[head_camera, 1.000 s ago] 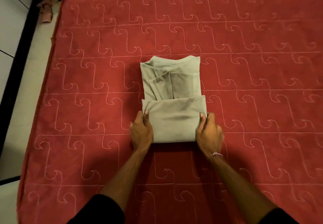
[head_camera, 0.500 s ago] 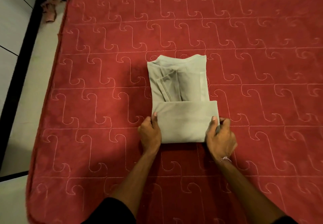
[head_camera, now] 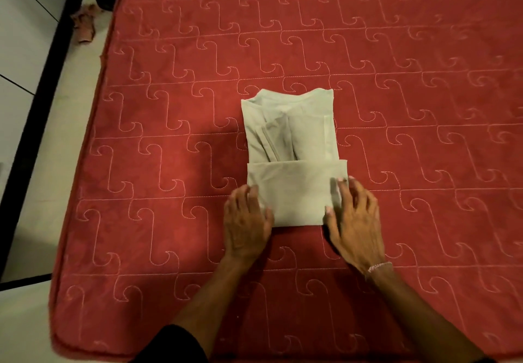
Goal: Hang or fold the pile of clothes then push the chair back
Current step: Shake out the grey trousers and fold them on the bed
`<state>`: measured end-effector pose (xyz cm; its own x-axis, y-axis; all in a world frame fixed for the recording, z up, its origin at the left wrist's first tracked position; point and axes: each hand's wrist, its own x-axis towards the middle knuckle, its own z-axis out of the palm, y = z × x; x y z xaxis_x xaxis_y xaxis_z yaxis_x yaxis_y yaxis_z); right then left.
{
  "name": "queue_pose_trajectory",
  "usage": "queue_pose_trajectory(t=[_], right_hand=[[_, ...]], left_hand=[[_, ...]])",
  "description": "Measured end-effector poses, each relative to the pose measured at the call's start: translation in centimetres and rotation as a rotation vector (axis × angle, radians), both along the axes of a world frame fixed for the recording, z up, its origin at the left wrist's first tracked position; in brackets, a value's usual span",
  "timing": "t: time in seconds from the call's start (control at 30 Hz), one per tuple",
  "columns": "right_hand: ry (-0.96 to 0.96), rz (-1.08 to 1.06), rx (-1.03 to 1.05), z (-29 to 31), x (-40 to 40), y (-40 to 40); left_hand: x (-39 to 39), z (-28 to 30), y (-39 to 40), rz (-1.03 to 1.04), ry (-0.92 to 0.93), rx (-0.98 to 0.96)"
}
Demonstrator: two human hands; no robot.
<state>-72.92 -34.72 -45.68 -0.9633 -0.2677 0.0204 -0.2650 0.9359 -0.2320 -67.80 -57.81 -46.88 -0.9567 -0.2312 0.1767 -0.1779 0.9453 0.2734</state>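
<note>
Between both hands' fingers (head_camera: 343, 192): folded shirt (head_camera: 294, 164)

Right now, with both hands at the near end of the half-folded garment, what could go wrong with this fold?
1. The folded-up flap of the beige garment sticks out past the upper part on the right, so the next fold may come out uneven.
2. The left hand and right hand rest only on its near corners; the loose layers by the collar could slip apart on the red mattress.

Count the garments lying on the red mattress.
1: a folded beige garment at mid-mattress, with the left hand and right hand at its near corners. None visible elsewhere.
</note>
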Motion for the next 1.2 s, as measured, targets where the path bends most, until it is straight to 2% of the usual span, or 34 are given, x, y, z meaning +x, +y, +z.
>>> queue_pose_trajectory(t=[0.07,0.13,0.23,0.4,0.63,0.7,0.77,0.87,1.0,1.2], right_hand=[[-0.052,0.193,0.019,0.0,0.9,1.3],[-0.114,0.29,0.081,-0.6,1.4,1.9],[-0.14,0.267,0.18,-1.2,1.4,1.2],[-0.17,0.148,0.192,0.1,1.4,-0.8],[-0.277,0.24,0.248,3.9,1.6,-0.3],[-0.281,0.246,0.168,4.7,1.9,0.2],[-0.282,0.192,0.046,5.7,1.8,0.8],[-0.235,0.039,-0.262,7.8,1.6,1.9],[-0.243,-0.096,-0.623,9.6,0.9,2.0],[-0.228,-0.23,-0.804,8.7,-2.7,-0.6]], left_hand=[[1.0,0.1,-0.8,-0.3,-0.005,-0.005],[1.6,-0.2,-1.3,-0.454,-0.14,-0.04],[1.7,-1.6,-0.8,-0.433,-0.253,-0.142],[1.5,-2.6,0.0,-0.371,-0.276,-0.226],[2.0,0.3,-1.3,-0.423,-0.346,-0.342],[2.2,2.0,-2.0,-0.442,-0.284,-0.265],[2.4,3.1,-2.8,-0.442,-0.105,-0.052],[2.6,6.2,-3.5,-0.319,0.104,0.246],[1.2,8.4,-3.5,-0.05,0.118,0.596],[-3.6,8.4,-1.9,0.138,0.154,0.855]])
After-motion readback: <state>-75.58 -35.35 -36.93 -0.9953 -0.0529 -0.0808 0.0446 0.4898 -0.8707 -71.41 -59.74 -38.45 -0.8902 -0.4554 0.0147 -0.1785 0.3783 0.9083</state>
